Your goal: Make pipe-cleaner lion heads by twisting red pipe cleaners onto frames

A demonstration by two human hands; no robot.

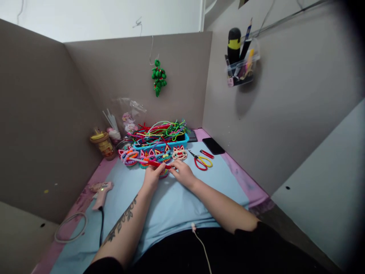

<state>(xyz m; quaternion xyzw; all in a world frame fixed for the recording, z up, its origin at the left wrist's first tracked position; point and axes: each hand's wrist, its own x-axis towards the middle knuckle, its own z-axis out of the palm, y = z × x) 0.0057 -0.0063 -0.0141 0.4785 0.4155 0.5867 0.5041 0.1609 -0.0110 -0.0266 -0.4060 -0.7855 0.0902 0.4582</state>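
Note:
My left hand (153,175) and my right hand (183,174) are close together over the middle of the cloth. Both are closed on a long, slim red stick-like piece (155,164) with a pale end pointing left; its exact kind is unclear. Just behind it stand several fuzzy animal heads made of pipe cleaners, among them a pink-and-orange one (129,156) on the left and a white-and-red one (179,153) on the right. Part of another colourful head (164,174) shows below the red piece, partly hidden by my hands.
A blue basket (161,144) of pipe cleaners stands behind. To the right are scissors (202,161), a red cutter (207,154) and a phone (213,146). A pink glue gun (102,195) with its cord and a drink cup (104,145) are at left. Partition walls enclose the table.

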